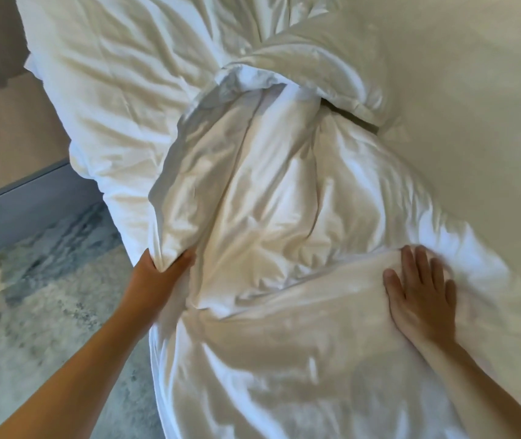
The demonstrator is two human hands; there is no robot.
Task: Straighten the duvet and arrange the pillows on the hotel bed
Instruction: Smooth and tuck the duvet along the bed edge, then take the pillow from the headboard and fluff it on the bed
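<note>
Head view: two hands on a rumpled duvet.
Left hand (161,267) gripped a bunched duvet (268,201) fold at the bed's edge; right hand (420,289) lay flat, fingers straight, pressing it. Duvet was heaped and creased, straightening barely begun. Pillow (110,90) beyond, unarranged. Bed ends were cut off; right hand blurred.

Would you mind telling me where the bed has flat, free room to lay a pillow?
The smooth sheet right of the bunched duvet is free. The centre is crowded with folds; the left hand grips one, and the right hand presses flat.
</note>
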